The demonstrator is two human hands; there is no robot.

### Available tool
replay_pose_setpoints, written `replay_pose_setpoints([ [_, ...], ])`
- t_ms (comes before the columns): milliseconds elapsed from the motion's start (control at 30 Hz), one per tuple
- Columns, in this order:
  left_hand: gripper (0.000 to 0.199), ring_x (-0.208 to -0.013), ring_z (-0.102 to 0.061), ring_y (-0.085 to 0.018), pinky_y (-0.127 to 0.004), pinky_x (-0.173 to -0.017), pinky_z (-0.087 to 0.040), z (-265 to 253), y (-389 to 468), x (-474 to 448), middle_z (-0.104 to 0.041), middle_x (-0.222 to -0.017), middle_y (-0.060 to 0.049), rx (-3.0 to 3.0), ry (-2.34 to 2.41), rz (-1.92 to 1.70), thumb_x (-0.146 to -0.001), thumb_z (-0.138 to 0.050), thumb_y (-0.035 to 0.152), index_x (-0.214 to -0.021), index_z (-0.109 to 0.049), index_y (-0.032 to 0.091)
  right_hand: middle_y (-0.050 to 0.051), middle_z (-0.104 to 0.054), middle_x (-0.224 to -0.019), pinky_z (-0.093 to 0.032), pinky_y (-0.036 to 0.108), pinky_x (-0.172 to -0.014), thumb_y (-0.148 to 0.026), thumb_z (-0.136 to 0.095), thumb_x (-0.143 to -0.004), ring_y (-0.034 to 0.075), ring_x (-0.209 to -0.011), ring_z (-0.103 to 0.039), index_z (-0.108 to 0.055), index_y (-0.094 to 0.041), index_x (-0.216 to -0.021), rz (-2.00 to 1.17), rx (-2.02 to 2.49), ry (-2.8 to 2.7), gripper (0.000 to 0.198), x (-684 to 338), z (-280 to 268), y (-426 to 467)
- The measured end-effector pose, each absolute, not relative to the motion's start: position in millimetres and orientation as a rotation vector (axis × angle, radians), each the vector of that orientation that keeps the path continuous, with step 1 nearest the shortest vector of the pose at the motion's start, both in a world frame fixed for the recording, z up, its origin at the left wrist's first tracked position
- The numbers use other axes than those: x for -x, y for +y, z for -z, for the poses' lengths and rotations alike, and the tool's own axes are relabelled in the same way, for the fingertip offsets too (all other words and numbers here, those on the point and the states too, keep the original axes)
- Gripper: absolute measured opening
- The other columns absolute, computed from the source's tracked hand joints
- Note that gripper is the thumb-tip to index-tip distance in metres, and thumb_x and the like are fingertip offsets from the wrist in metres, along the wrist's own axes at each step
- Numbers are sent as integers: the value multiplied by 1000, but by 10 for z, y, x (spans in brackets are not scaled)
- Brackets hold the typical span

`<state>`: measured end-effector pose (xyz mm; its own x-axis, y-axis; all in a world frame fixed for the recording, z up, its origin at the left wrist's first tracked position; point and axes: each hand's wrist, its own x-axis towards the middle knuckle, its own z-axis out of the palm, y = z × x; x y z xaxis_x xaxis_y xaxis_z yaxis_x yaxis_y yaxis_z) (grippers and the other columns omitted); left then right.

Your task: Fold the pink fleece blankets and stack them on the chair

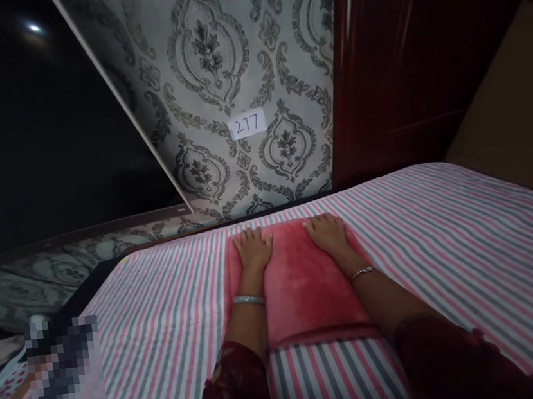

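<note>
A folded red-pink plush cloth [300, 279], perhaps a blanket or towel, lies flat on a striped sheet [174, 321] of pink, grey and white. My left hand [253, 247] rests palm down on its far left corner, fingers spread. On the far right corner lies my right hand [327, 232], also flat with the fingers apart. Both forearms reach along the sides of the cloth. Its near edge shows a thick fold with a dark crease. Neither hand grips anything.
A large dark screen [45, 136] fills the upper left. Patterned wallpaper [208, 38] bears a paper label [247, 123] reading 277. At the right stands a glossy dark red panel [391, 67]. Cloth items [4, 361] lie at the far left beside a pixelated patch.
</note>
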<state>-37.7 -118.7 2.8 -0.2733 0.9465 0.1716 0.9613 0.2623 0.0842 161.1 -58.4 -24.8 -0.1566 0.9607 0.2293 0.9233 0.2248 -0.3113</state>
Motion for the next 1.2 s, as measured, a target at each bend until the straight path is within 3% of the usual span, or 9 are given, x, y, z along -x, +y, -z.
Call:
replay_pose_setpoints([
  [167,63,-153,-26,-32,-60,-123,-15,-82,-1208,448,-40,-161,-17,1736,-2530,246,-100,-27,52,-146,-51,17,13,-65,-134,-28,52,-108,-46,-28,-104,32,-128,-48,-67,-20,-128,-136,1757,-2129,53,-1618,267,-584],
  [400,63,-153,-25,-36,-68,-118,-24,-197,-1358,770,-31,-166,-13,1600,-2777,235,-99,-27,48,-154,-41,21,14,-65,-134,-25,53,-109,-45,-26,-104,31,-128,-47,-67,-17,-129,-167,1755,-2125,55,-1611,246,-598],
  [567,63,-155,-20,-34,-64,-121,-20,-315,-1435,678,-27,-166,-20,1387,-2700,272,-99,-30,40,-153,-41,12,14,-65,-133,-25,52,-109,-44,-27,-103,32,-128,-47,-68,-17,-127,-163,1746,-2112,54,-1592,222,-614],
  [767,68,-156,-17,-35,-64,-122,-14,-231,-1543,381,-26,-168,-13,1804,-2522,222,-99,-31,58,-157,-37,23,14,-66,-132,-26,51,-107,-44,-26,-103,32,-127,-47,-68,-18,-127,-149,1743,-2111,55,-1598,230,-616],
  [1033,69,-154,-18,-40,-68,-119,-18,-20,-1596,398,-30,-166,-14,1743,-2507,222,-98,-31,59,-157,-38,23,14,-61,-140,-28,52,-108,-44,-25,-104,33,-132,-45,-62,-19,-138,-173,1780,-2151,56,-1608,127,-630],
  [1200,68,-152,-22,-41,-68,-117,-21,0,-1580,390,-33,-164,-17,1722,-2454,219,-99,-33,58,-155,-41,21,15,-39,-160,-15,58,-118,-45,-30,-104,34,-150,-25,-44,-19,-154,-132,1710,-2197,58,-1465,-26,-869],
])
